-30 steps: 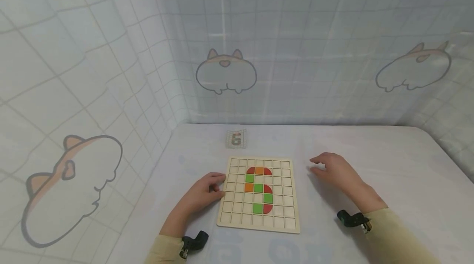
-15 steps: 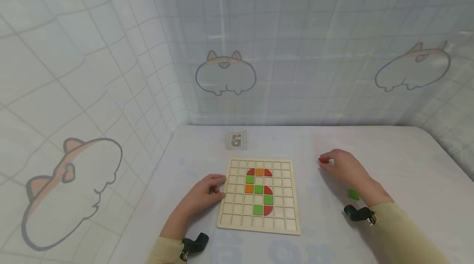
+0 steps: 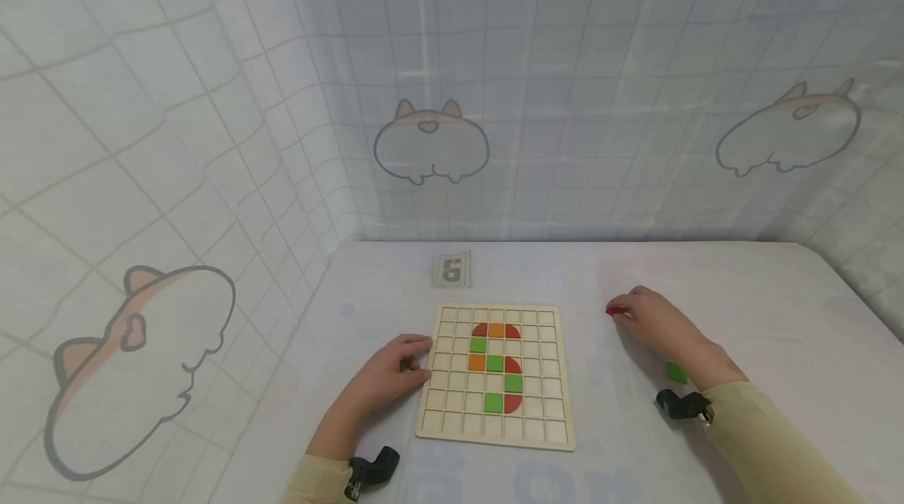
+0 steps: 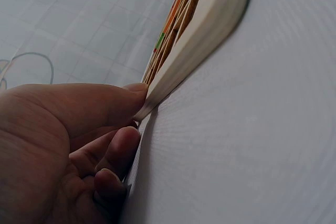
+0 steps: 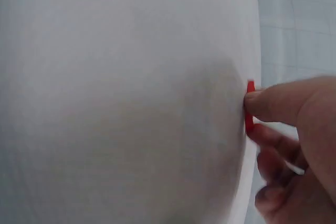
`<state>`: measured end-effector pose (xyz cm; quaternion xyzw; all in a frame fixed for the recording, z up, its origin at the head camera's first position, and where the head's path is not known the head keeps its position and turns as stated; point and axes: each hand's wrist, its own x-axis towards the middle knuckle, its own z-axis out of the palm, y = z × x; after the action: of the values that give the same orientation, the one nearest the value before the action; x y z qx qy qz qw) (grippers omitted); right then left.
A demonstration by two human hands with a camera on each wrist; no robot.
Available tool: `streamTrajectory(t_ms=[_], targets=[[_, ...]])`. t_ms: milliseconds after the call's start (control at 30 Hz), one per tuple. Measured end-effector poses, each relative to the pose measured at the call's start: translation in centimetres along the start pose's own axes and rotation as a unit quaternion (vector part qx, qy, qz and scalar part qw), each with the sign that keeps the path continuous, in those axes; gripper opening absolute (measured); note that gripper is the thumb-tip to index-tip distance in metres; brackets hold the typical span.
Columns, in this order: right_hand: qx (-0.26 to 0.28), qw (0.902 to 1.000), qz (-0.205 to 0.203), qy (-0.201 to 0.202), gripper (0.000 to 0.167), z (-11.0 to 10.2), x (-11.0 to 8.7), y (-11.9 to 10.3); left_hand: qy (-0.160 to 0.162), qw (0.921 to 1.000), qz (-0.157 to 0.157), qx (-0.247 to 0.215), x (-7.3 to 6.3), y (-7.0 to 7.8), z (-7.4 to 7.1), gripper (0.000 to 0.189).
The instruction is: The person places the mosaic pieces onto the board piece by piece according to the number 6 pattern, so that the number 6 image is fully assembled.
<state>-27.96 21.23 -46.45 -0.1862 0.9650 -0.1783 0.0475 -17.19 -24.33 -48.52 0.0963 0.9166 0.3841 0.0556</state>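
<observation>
A wooden grid board (image 3: 452,421) lies on the table, with red quarter-round tiles (image 3: 512,331), green square tiles (image 3: 513,383) and two orange squares (image 3: 497,330) set in its cells. My left hand (image 3: 388,367) is at the board's left edge, its thumb and index fingertips touching the rim; in the left wrist view the thumb (image 4: 100,106) rests along it. Right of the board, my right hand (image 3: 650,319) pinches a red tile (image 5: 250,107) between thumb and finger, close over the tablecloth. That tile shows mostly edge-on, its outline partly hidden by the fingers.
A loose green tile (image 3: 676,372) lies beside my right forearm. Behind the board is a small card (image 3: 451,269) with a grid and a printed figure. White cloth (image 3: 777,292) covers the table, and patterned curtain walls (image 3: 586,135) stand at the back and sides.
My right hand has shifted right and now grips a red tile, which was not visible in it a second ago. The green tile came into view from under the forearm. My left hand stayed put.
</observation>
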Motion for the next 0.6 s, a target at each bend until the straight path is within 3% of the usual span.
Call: streamTrajectory(t_ms=[167, 433, 600], targets=[[0.026, 0.9971, -0.071, 0.005, 0.021, -0.2, -0.5, 0.0, 0.000, 1.0000, 0.000, 0.007, -0.1, 0.2, -0.1, 0.050], [0.011, 0.9979, -0.052, 0.037, 0.028, -0.2, -1.2, 0.1, 0.000, 1.0000, -0.001, 0.008, 0.0, 0.3, -0.2, 0.050], [0.009, 0.9987, -0.037, 0.034, 0.025, 0.1, -1.1, 0.0, -0.001, 1.0000, -0.004, 0.002, -0.1, 0.3, -0.1, 0.050]])
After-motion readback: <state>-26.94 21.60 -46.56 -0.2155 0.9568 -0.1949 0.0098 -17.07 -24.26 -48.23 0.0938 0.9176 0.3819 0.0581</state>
